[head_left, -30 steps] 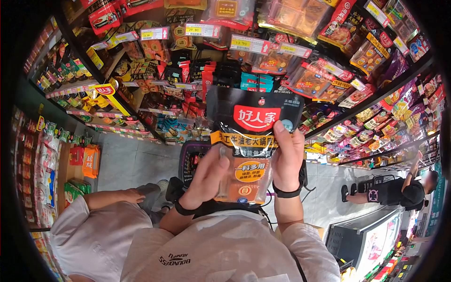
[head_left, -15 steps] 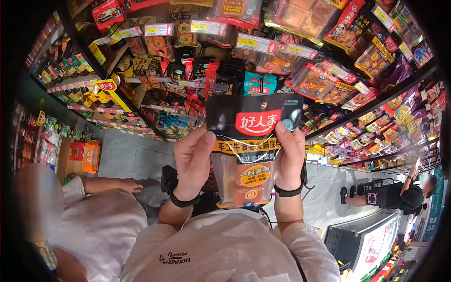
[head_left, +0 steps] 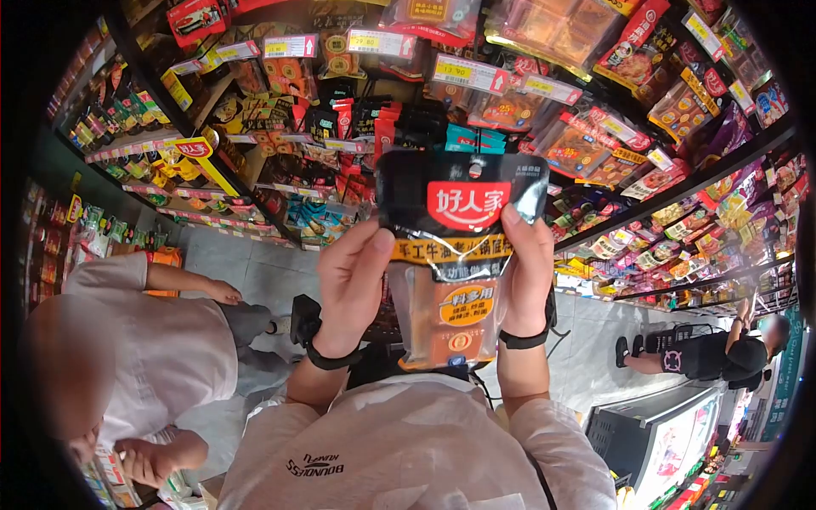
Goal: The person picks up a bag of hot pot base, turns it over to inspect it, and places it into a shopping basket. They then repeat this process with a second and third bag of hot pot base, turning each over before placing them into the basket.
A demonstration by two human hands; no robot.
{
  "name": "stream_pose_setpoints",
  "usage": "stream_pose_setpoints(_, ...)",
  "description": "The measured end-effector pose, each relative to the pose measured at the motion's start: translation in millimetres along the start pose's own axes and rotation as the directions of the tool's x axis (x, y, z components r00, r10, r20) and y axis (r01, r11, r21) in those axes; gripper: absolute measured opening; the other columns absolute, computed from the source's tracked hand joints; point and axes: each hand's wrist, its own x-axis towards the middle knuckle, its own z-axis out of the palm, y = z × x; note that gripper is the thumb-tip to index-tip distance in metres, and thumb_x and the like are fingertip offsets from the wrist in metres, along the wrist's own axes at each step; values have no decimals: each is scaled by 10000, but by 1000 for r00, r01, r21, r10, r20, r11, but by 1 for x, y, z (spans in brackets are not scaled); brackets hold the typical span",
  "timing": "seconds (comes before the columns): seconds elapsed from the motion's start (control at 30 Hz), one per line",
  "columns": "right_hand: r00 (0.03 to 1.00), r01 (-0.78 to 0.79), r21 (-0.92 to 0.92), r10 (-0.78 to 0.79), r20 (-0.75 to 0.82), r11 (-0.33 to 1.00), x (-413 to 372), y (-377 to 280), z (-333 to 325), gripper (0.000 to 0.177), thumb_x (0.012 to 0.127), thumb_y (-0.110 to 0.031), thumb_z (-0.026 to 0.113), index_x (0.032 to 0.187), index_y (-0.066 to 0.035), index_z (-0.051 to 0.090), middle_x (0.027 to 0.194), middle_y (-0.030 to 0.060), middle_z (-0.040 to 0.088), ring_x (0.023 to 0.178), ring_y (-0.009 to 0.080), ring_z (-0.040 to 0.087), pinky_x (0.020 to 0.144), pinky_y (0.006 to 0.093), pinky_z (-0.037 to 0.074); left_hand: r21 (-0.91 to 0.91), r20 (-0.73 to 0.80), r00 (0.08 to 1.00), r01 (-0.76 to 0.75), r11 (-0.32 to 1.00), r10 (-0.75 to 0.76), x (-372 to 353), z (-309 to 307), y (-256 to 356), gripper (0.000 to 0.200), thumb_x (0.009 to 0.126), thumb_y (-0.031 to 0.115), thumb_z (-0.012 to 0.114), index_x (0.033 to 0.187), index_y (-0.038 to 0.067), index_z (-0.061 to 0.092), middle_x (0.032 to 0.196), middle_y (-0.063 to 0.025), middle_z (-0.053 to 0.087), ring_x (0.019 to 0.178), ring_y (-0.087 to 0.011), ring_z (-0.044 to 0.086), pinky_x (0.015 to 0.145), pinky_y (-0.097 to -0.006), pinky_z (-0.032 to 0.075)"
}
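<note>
My fingers (head_left: 374, 246) pinch both side edges of the seasoning packet (head_left: 459, 255): left hand (head_left: 353, 285) and right hand (head_left: 527, 276) clamped on it, upright at chest height before the shelves (head_left: 280, 144). It blocks the goods behind it. A person in white (head_left: 170, 340) is close on my left. The packet's small print is unreadable.

I see dark tiered metal shop shelves (head_left: 697, 170); red and orange sauce packets (head_left: 561, 144) crowd them; white-yellow price labels (head_left: 469, 75) line their edges; grey tiled floor (head_left: 255, 268) lies below them.
</note>
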Motion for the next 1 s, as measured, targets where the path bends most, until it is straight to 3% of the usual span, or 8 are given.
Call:
stream_pose_setpoints(0.17,985,157,-2,-157,-74,988,20,3,-12,168,943,-135,552,1062,-41,623,1002,16,657,888,58,578,821,235,431,167,204,966,125,978,-158,-10,4,-1,502,854,36,615,1309,-24,412,1300,-126,470,1159,-202,499,888,-306,467)
stream_pose_setpoints(0.3,924,349,-62,-355,-141,935,23,11,-10,205,959,-180,527,1079,-31,602,1061,50,650,940,100,599,837,260,458,757,258,946,-324,568,196,-22,15,-4,619,770,106,674,1315,-9,406,1334,-196,418,1256,-320,406,1042,-418,328)
stream_pose_setpoints(0.43,923,346,-38,-347,-169,938,9,9,13,217,961,-200,532,1105,-43,573,1050,28,637,941,92,589,828,255,451,730,357,934,-275,626,-6,-31,35,-5,1000,714,192,743,1469,29,109,1494,-225,167,1373,-366,231,1106,-455,210)
stream_pose_setpoints(0.53,950,269,-414,-310,-34,870,-4,8,23,282,944,-192,549,1171,-25,553,1126,45,597,980,100,551,839,246,425,333,337,941,-145,932,26,-28,36,-32,1037,695,180,774,1464,36,93,1485,-196,181,1378,-298,240,1087,-422,276)
stream_pose_setpoints(0.57,941,339,-397,-299,160,853,-4,5,22,304,905,-138,575,1181,-14,545,1143,67,580,1020,130,535,856,267,421,-3,313,944,114,993,-107,-30,32,-43,1045,692,142,771,1466,34,77,1498,-154,170,1371,-241,245,1081,-396,285)
stream_pose_setpoints(0.67,851,431,-358,-242,466,828,-5,-1,10,393,811,9,607,1197,-5,537,1222,118,517,1134,196,485,918,305,388,-475,325,867,495,728,-377,-31,11,-45,796,699,101,636,1408,11,284,1375,-177,421,1247,-311,453,1034,-435,381)
stream_pose_setpoints(0.87,826,560,-523,-482,292,643,-21,12,-14,397,787,61,586,1175,5,521,1218,135,490,1042,176,497,866,281,405,-735,323,922,385,558,-211,-16,0,-26,630,693,127,504,1302,-19,445,1271,-204,535,1144,-358,542,959,-477,452)
stream_pose_setpoints(1.0,956,251,-380,-167,241,890,-30,15,-22,483,807,44,580,1265,7,435,1191,102,504,922,115,485,813,228,410,-739,120,985,170,652,-121,-2,-23,-32,456,771,187,473,1178,-6,538,1166,-168,603,1050,-305,587,928,-436,464)
